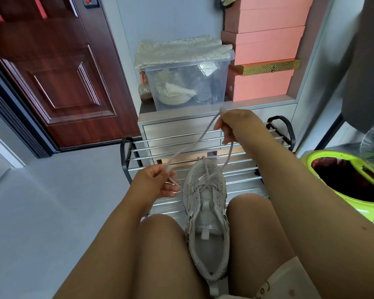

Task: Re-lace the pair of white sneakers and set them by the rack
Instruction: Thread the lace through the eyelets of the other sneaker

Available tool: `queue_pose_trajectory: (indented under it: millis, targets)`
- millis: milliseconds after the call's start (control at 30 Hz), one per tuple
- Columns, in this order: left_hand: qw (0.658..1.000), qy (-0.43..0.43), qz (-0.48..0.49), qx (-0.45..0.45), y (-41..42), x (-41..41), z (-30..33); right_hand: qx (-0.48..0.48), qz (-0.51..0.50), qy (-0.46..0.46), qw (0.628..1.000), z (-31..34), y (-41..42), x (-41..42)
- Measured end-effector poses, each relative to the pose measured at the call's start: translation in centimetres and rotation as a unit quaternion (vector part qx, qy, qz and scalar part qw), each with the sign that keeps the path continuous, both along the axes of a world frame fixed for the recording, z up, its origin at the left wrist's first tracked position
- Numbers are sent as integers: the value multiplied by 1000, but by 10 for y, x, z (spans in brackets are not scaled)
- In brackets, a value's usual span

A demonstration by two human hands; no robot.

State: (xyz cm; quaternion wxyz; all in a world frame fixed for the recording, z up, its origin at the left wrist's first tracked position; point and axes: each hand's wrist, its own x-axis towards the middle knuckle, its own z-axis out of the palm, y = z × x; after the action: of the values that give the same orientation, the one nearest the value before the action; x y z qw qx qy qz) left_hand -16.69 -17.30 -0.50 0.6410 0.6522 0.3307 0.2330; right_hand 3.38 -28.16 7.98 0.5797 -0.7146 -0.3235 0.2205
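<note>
One white sneaker [206,214] is wedged between my knees, toe pointing away toward the metal shoe rack [242,175]. Its pale lace [192,145] is threaded through the lowest eyelets and crosses once near the toe. My left hand [156,183] pinches one lace strand just left of the toe. My right hand [235,124] is raised higher and farther away, gripping the lace where both strands run up to it, with the lace tip poking above the fingers. The second sneaker is not in view.
Behind the rack stands a grey drawer unit [181,126] with a clear plastic bin [188,83] on top and stacked pink boxes [266,61] beside it. A green bin [350,178] sits at the right. A brown door [52,72] is at the left, above grey floor [52,201].
</note>
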Motion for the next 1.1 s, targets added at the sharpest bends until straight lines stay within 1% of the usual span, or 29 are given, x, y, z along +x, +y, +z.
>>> queue_pose_trajectory:
  millis: [67,133,200,267,300,333,367,400,467,500,567,667,733,833,1100]
  targets:
    - [999,-41,8,-29,-8,-3,-3,-53,21,-70,996,-12,-4,-2]
    - [997,-64,19,-46,-16,-8,-8,-113,10,-165,980,-24,-9,-5]
    - [996,-70,22,-47,-21,-13,-12,-155,-44,-250,955,-38,-14,-7]
    - [998,-59,7,-26,-25,-16,-16,-190,-129,-301,925,-54,-19,-11]
    - [999,-49,-3,-12,-27,-18,-17,-187,-162,-318,915,-62,-23,-16]
    - [999,-34,-10,5,-28,-18,-19,-156,-178,-321,917,-70,-27,-22]
    - [999,-14,-14,29,-29,-18,-21,-108,-174,-315,927,-76,-30,-29]
    - [998,9,-18,58,-29,-18,-22,-57,-149,-306,938,-80,-34,-36]
    - [992,51,-32,114,-30,-17,-25,-19,-69,-298,952,-84,-37,-50]
    - [989,64,-38,129,-30,-16,-26,-18,-30,-300,953,-85,-38,-56]
    - [989,66,-40,127,-32,-15,-27,-34,21,-307,951,-83,-39,-63]
    - [993,47,-34,103,-34,-13,-26,-108,47,-304,945,-83,-42,-66]
    - [993,41,-33,106,-35,-13,-24,-138,55,-293,945,-86,-43,-64]
    - [991,38,-34,120,-37,-14,-22,-135,67,-283,947,-90,-42,-64]
    - [983,58,-56,164,-38,-12,-22,-119,106,-336,928,-90,-40,-70]
